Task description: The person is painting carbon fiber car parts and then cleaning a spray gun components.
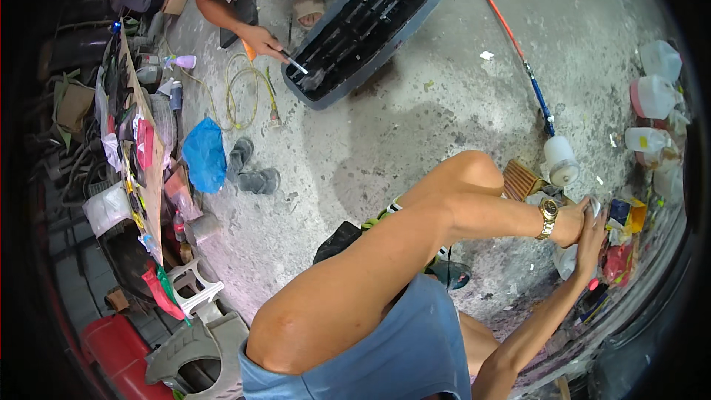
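Observation:
Both my hands meet at the right, low beside a cluster of packages. My left hand point(569, 224), with a gold watch point(548, 218) at the wrist, is closed, its fingertips partly hidden. My right hand point(589, 243) reaches up beside it, fingers bent together. Between the fingers shows a small whitish piece point(595, 208), too little to name. Just below my left hand is a pale, translucent plastic thing point(565, 261). Near my hands stands a spray gun point(561, 163) with a white cup, joined to a blue and orange hose point(498, 9).
Another person's hand point(264, 43) works a brush over a black, grey-rimmed panel point(363, 30). Plastic jugs point(655, 96) line the right side. At left are a blue bag point(204, 155), slippers point(258, 179), a yellow cord point(235, 96), a cluttered board point(152, 170) and a grey plastic chair point(200, 352).

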### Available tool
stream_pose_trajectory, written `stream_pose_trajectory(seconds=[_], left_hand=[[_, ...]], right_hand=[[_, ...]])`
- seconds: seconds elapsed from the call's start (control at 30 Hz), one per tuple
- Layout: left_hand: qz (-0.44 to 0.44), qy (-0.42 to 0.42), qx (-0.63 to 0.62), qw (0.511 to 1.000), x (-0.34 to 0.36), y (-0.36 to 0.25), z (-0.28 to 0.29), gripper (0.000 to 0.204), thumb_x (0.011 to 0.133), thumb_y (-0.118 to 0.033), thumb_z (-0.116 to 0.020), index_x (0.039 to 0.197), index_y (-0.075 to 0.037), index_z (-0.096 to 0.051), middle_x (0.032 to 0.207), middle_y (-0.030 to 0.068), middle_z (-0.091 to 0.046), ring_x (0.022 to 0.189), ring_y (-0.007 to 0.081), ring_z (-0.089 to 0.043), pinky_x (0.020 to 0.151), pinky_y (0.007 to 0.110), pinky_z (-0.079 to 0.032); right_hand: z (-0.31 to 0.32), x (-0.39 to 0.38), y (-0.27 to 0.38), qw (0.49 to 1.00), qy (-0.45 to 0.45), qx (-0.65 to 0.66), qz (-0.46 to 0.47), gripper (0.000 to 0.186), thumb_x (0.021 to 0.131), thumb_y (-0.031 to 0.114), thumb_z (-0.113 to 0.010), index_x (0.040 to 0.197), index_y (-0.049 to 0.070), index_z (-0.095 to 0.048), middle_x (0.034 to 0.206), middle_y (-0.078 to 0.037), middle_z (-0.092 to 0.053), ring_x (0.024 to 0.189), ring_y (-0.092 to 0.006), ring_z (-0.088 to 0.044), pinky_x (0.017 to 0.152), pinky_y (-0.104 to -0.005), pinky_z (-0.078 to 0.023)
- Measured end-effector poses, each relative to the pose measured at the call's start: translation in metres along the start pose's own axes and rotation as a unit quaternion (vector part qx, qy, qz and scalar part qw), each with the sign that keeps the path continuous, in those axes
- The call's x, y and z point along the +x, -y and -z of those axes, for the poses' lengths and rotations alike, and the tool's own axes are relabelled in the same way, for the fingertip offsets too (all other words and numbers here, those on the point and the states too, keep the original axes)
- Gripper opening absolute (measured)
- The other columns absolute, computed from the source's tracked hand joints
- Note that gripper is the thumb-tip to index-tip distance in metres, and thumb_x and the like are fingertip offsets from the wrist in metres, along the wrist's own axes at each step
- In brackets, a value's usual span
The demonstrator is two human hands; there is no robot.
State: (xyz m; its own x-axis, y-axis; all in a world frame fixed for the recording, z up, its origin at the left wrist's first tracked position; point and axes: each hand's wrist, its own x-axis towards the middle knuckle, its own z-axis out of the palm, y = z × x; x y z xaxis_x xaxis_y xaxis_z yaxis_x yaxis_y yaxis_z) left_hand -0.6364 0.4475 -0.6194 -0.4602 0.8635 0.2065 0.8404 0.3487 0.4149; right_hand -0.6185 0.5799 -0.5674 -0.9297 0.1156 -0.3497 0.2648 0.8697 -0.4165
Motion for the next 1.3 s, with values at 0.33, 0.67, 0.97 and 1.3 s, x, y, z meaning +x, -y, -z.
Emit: stream_pose_trajectory(seconds=[0.33,0.67,0.97,1.3], left_hand=[[-0.162,0.007,-0.058,0.985,-0.007,-0.01,0.041,0.025,0.077,-0.031,-0.067,0.082,-0.008,-0.074,0.077,0.0073,-0.071,0.089,0.0285,-0.068,0.113,0.071,-0.01],[-0.215,-0.001,-0.057,0.975,-0.005,-0.015,0.056,0.03,0.081,-0.034,-0.065,0.098,-0.01,-0.072,0.1,0.0082,-0.069,0.108,0.0249,-0.062,0.111,0.068,-0.02],[0.006,-0.102,-0.551,0.828,0.024,-0.007,0.078,0.076,0.093,-0.054,-0.047,0.15,-0.006,-0.032,0.161,0.0164,-0.017,0.149,0.0396,-0.002,0.119,0.055,0.001],[0.095,-0.213,-0.823,0.518,0.038,0.045,0.078,0.089,0.096,-0.069,-0.024,0.156,-0.009,0.001,0.164,0.0107,0.005,0.15,0.0204,0.006,0.121,0.04,0.001]], right_hand=[[0.024,-0.034,0.013,0.975,-0.02,0.216,0.045,0.044,0.104,0.034,-0.045,0.073,0.002,-0.043,0.061,0.002,-0.036,0.059,-0.0082,-0.03,0.051,-0.033,-0.023],[0.026,-0.034,-0.044,0.959,-0.023,0.279,-0.036,0.037,0.103,0.035,-0.046,0.092,0.002,-0.059,0.082,-0.001,-0.052,0.072,-0.0095,-0.047,0.061,-0.0282,-0.038],[0.005,-0.024,-0.051,0.764,-0.168,0.623,-0.024,0.063,0.102,0.041,-0.041,0.154,0.011,-0.022,0.159,-0.013,-0.023,0.146,-0.0264,-0.024,0.121,-0.047,-0.016],[-0.061,-0.046,0.111,0.811,-0.303,0.479,-0.145,0.059,0.103,0.038,-0.048,0.137,-0.009,-0.042,0.133,-0.018,-0.052,0.122,-0.0242,-0.05,0.103,-0.0392,-0.038]])
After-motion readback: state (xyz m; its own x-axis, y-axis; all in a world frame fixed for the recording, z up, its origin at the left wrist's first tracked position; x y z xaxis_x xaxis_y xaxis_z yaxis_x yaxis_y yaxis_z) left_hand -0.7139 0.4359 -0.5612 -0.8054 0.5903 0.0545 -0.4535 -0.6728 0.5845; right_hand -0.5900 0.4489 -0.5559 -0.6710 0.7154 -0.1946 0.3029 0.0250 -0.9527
